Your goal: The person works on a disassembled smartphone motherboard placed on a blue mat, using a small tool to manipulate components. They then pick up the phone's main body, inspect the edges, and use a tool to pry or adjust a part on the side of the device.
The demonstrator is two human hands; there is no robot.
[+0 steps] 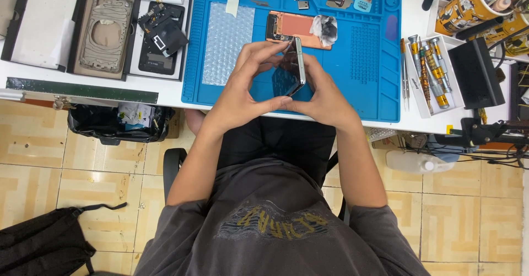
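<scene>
Both hands grip 1 phone (296, 66) between them, held on edge just above the blue mat (363, 83): the left hand (242, 91) wraps its screen side, fingertips at the top corner, and the right hand (322, 94) braces the back, thumbs meeting at the lower edge. Beyond it on the mat lies an opened orange phone body (297, 29) with a crumpled wipe (325, 28). A white tray (414, 91) of screwdrivers (435, 69) sits to the right. I judge uneven thumb pressure could crack or bend the thin panel, or the phone could slip and knock small parts (303, 4) near the mat's far edge.
</scene>
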